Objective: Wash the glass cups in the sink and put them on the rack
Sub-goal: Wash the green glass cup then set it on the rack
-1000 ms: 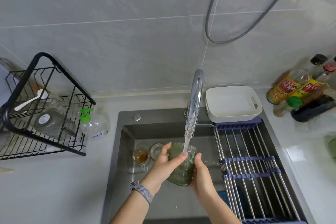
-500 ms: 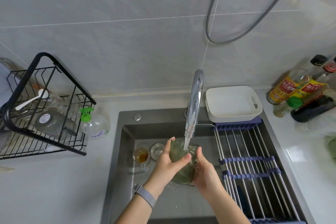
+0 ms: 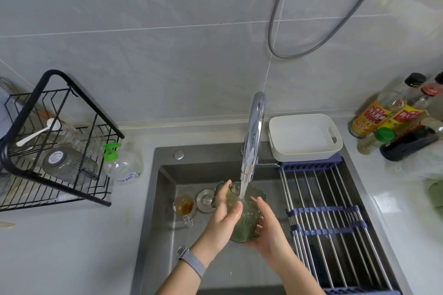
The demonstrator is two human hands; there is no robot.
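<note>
Both hands hold one ribbed green glass cup (image 3: 244, 220) upright under the faucet (image 3: 254, 136), over the sink (image 3: 165, 199), with water running into its mouth. The left hand (image 3: 221, 220) curls round the cup's left side, thumb at the rim; the right hand (image 3: 269, 230) cups its right side and base, fingers wrapped under it. A second, smaller glass cup (image 3: 184, 207) with brown residue stands on the sink floor beside the drain (image 3: 205, 200). A third glass (image 3: 69, 166) lies on its side in the black wire rack (image 3: 48, 151) on the table at left — next to one white spoon (image 3: 38, 130). Outside the rack stands one soap bottle (image 3: 123, 165) with a green pump. One white tray (image 3: 303, 136) sits above the roll-up rack (image 3: 328, 218) spanning the sink's right part. At far right stand perhaps four or five bottles (image 3: 393, 115) — they overlap, so the count is unsure.
</note>
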